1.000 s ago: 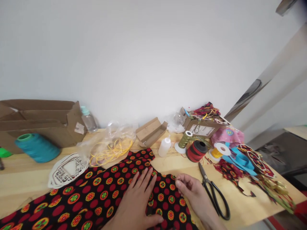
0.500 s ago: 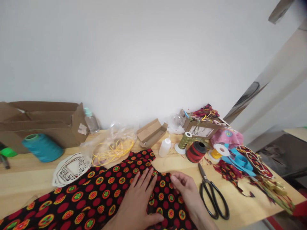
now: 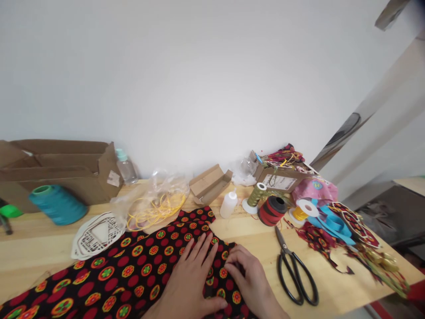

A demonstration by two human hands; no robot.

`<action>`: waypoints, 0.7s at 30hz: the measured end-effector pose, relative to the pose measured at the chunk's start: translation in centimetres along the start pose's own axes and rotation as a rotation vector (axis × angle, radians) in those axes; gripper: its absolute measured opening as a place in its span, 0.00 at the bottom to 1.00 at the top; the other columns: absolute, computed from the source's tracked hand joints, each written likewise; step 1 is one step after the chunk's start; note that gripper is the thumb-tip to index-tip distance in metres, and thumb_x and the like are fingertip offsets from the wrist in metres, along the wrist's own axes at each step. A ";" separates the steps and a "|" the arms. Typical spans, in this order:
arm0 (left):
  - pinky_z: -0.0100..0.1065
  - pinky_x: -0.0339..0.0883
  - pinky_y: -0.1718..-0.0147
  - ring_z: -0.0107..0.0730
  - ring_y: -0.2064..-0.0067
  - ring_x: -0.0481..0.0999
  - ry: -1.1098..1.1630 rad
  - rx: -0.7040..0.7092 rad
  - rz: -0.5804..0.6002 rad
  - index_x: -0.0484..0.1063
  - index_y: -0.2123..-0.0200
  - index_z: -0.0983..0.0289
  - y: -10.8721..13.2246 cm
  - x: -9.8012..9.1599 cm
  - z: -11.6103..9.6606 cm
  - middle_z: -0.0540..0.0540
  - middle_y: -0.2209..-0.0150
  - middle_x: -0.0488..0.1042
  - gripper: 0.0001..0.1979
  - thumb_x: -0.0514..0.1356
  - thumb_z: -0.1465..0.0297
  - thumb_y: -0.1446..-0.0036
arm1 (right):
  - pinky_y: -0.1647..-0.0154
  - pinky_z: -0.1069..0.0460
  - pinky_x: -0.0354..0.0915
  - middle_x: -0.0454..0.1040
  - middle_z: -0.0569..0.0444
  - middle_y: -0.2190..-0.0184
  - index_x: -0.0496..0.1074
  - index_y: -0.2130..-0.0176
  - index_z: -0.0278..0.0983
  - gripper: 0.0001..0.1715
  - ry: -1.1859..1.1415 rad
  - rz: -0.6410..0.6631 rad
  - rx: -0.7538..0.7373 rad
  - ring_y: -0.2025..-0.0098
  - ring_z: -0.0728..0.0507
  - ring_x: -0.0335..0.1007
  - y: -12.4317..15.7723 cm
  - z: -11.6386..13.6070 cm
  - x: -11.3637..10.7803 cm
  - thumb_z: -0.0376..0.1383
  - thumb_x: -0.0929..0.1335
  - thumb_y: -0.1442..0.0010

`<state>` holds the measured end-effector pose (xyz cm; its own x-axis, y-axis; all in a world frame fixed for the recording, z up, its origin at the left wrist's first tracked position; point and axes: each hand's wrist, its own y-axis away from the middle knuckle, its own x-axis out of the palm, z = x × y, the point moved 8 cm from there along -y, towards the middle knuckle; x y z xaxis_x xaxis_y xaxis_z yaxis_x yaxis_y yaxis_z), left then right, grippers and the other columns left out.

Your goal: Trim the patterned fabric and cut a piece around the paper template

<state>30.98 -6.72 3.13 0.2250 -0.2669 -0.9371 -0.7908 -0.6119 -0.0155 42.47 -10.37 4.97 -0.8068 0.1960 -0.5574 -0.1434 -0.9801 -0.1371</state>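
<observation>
A black fabric (image 3: 133,270) printed with red dots and orange-green flowers lies across the wooden table (image 3: 36,248), from the lower left toward the centre. My left hand (image 3: 194,277) rests flat on it, fingers spread and pointing away from me. My right hand (image 3: 244,277) sits just right of it, fingers curled onto the fabric's right edge, pinching or folding it; the exact grip is hard to see. Black scissors (image 3: 294,270) lie on the bare wood right of my right hand.
Behind the fabric: a white cut-out panel (image 3: 96,235), a plastic bag with yellow cord (image 3: 156,204), a teal thread cone (image 3: 56,204), cardboard boxes (image 3: 59,166), a small white bottle (image 3: 228,204), gold, red and yellow spools (image 3: 274,208). Blue ribbon and fabric scraps (image 3: 335,226) crowd the right edge.
My right hand has slid left along the fabric's edge and come down onto it, closing up next to my left hand. The left hand stays flat in place.
</observation>
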 end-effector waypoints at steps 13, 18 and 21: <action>0.54 0.42 0.43 0.50 0.38 0.42 -0.038 -0.010 0.040 0.44 0.40 0.59 0.0 0.0 0.0 0.60 0.37 0.42 0.46 0.51 0.42 0.57 | 0.62 0.53 0.62 0.72 0.53 0.67 0.71 0.69 0.38 0.05 0.126 0.060 -0.050 0.63 0.44 0.68 -0.3 0.7 0.0 0.30 0.68 0.50; 0.54 0.42 0.44 0.50 0.38 0.41 -0.038 -0.012 0.065 0.44 0.40 0.59 -0.1 0.0 0.0 0.60 0.37 0.39 0.48 0.54 0.43 0.59 | 0.68 0.54 0.63 0.73 0.54 0.73 0.71 0.73 0.38 0.09 0.067 0.003 -0.085 0.70 0.47 0.68 -0.3 0.8 0.6 0.30 0.63 0.45; 0.55 0.42 0.44 0.51 0.38 0.41 -0.032 -0.013 0.052 0.45 0.40 0.60 -0.1 0.0 0.0 0.60 0.37 0.39 0.49 0.56 0.43 0.61 | 0.73 0.55 0.62 0.72 0.56 0.79 0.71 0.77 0.38 0.08 -0.077 -0.119 -0.039 0.75 0.47 0.66 -0.8 0.0 -0.8 0.34 0.66 0.48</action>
<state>31.02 -6.68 3.17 0.1655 -0.2746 -0.9472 -0.7931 -0.6079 0.0376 43.26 -9.70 5.56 -0.8269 0.3068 -0.4712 -0.2198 -0.9477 -0.2314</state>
